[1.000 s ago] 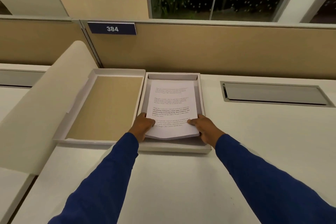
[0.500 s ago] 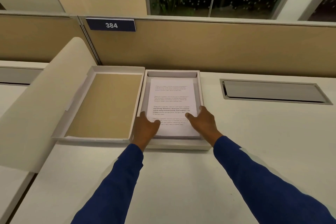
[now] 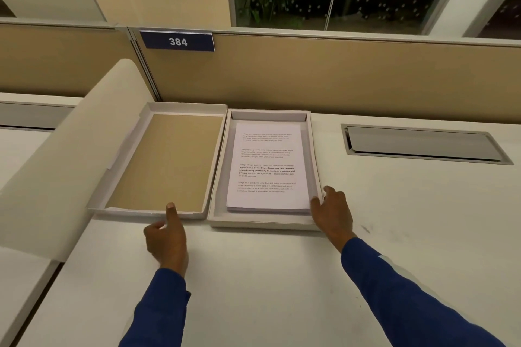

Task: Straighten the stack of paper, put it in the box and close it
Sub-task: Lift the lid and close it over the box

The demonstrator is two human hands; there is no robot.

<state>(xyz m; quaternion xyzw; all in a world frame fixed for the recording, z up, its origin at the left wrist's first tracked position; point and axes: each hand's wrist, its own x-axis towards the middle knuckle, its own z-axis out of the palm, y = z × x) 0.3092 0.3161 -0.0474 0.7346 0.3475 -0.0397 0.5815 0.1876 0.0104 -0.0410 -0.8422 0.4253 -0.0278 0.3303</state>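
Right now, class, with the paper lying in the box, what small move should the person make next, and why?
Probably take hold of the lid with the left hand and swing it over the box. The paper stack already lies flat and squared inside, the lid sits open beside it, and the left fingers touch its near edge. The right hand rests at the box's near right corner, steadying it.

An office — beige cubicle partition (image 3: 310, 76) bearing a numbered plate (image 3: 177, 41), white desk (image 3: 253, 276) with cable hatch (image 3: 423, 144).
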